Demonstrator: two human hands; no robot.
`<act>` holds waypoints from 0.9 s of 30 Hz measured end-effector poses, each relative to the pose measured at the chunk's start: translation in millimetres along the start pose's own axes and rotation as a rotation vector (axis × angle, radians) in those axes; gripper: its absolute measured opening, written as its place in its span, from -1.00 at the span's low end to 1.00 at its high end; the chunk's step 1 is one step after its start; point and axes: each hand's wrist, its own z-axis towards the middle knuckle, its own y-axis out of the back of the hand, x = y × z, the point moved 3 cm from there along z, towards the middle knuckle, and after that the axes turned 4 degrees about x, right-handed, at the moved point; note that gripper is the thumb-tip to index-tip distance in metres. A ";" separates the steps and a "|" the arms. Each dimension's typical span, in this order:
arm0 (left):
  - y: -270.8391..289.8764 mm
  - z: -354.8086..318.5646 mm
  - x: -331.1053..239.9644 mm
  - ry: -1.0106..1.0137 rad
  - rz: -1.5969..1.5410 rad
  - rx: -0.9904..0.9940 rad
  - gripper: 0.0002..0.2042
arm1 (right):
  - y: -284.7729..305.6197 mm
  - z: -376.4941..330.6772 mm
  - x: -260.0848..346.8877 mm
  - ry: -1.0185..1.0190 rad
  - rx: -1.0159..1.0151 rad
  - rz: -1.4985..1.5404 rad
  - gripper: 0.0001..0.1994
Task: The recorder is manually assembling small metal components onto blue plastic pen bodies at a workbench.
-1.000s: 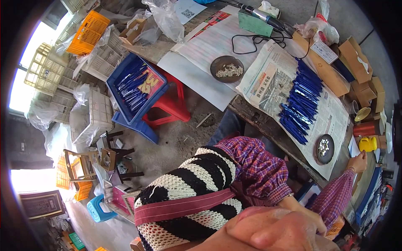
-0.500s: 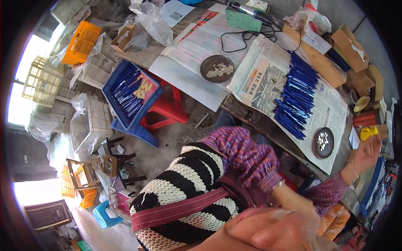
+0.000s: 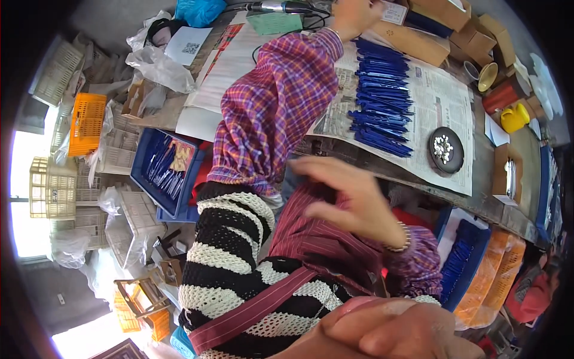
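Note:
My left hand (image 3: pixel 354 17) reaches to the far side of the table, beside a small white labelled box (image 3: pixel 393 12). Its fingers are partly cut off by the upper edge, so any grip is hidden. My right hand (image 3: pixel 350 200) is over my lap, just off the table's near edge, slightly blurred, with thumb and fingers apart and nothing seen in it. Slim blue pieces (image 3: pixel 382 99) lie side by side in a long row on newspaper (image 3: pixel 439 99). To their right stands a dark round dish (image 3: pixel 456 166) with small white bits (image 3: pixel 442 148).
A blue crate (image 3: pixel 140 173) of slim blue pieces stands left of the table; another blue bin (image 3: pixel 445 281) is at right. A green block (image 3: pixel 275 24) and a corded handheld tool (image 3: pixel 281 7) lie at the back. Cardboard boxes (image 3: pixel 478 42) and a yellow container (image 3: pixel 514 118) line the right.
The view has turned. My left hand has gone from low by my body to the table's far side. My right hand has come from the table's right end to my lap.

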 end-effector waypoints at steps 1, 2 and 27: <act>7.8 0.9 -0.8 -0.149 -0.228 -0.212 -0.86 | -16.0 1.1 -10.0 0.087 -0.025 0.020 -0.43; 16.3 -1.3 3.2 -0.290 -0.452 -0.428 -0.86 | -26.6 2.7 -11.7 0.046 -0.069 0.049 -0.42; -19.8 -115.4 -5.1 -0.381 -0.617 -0.189 -0.71 | -51.7 -25.6 -44.6 -0.276 0.093 0.700 -0.72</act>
